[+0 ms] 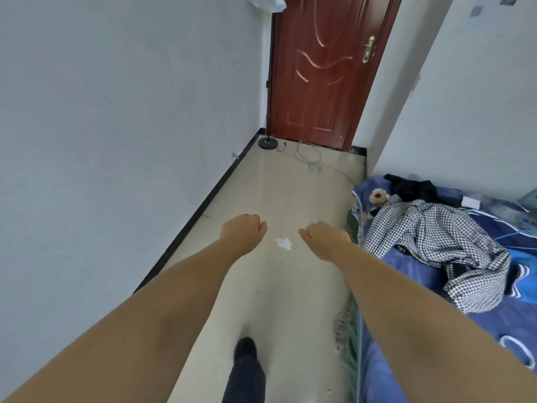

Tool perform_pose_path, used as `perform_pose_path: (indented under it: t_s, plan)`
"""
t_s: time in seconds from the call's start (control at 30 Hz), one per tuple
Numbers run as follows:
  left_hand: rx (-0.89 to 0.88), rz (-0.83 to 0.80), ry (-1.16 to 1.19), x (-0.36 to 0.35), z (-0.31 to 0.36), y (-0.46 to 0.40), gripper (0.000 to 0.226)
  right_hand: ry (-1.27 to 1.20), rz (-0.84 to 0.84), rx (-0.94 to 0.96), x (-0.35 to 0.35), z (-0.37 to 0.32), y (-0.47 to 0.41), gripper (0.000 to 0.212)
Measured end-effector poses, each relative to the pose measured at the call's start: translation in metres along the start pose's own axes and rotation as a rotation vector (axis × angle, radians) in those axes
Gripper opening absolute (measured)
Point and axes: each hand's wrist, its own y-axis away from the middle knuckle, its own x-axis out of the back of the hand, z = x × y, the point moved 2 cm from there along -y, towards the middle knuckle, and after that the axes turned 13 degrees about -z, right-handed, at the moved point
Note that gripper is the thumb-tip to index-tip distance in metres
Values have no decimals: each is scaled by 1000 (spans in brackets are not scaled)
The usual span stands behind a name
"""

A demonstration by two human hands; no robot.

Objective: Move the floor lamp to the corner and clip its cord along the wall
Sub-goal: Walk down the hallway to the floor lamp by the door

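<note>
Grey-white wall point(116, 126) fills the left side, edged at the bottom by a black baseboard point(203, 205) that runs away toward the far corner. A small metal peg point(234, 155) sticks out of the wall just above that baseboard. In the far corner beside the reddish-brown door point(325, 71) stands the floor lamp point(269, 82), its thin dark pole upright, its round black base point(268, 143) on the pale tile floor point(276, 199), and its white shade point(268, 2) cut off at the top edge. The lamp's cord point(312, 161) lies loose in a tangle on the floor in front of the door, trailing toward the bed.

Nearer, both bare arms reach forward over the floor. The left hand point(242, 228) is curled into a loose fist, its grip pressed together on nothing visible. A crumpled white scrap point(283, 243) lies on the floor between the hands. The right hand point(324, 235) is also curled, fingers bent downward, with no object seen in its grip. Below, one dark shoe point(245, 349) and trouser leg step forward.

At the right sits a bed with blue bedding point(421, 286), a houndstooth garment point(436, 237) heaped on it and a dark cloth point(412, 186) behind.
</note>
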Motion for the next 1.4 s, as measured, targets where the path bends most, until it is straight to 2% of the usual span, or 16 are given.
perform_pose_path:
  t_s: [0.1, 0.23, 0.5, 0.6, 0.8, 1.07, 1.17, 1.4]
  plan:
    - [-18, 8, 10, 32, -12, -86, 42, -57, 32, -27, 49, 14, -76, 52]
    - [-28, -63, -66, 80, -16, -197, 43, -56, 9, -91, 110, 53, -162, 52]
    - [-161, -65, -195, 134, 33, -393, 44, -16, 93, -216, 204, 144, -295, 48]
    - [-180, -66, -220, 145, 46, -479, 46, -10, 110, -202, 242, 174, -367, 48]
    - [-70, -42, -194, 203, 41, -641, 50, 36, 101, -146, 352, 224, -518, 50]
    - [118, -64, -176, 258, -24, -824, 52, 98, 73, 43, 457, 215, -715, 49]
    - [76, -52, -148, 270, -28, -913, 51, 73, 68, 42, 488, 232, -789, 48]
    - [-47, -101, -151, 322, -17, -1108, 45, -18, 78, -87, 586, 306, -920, 46]
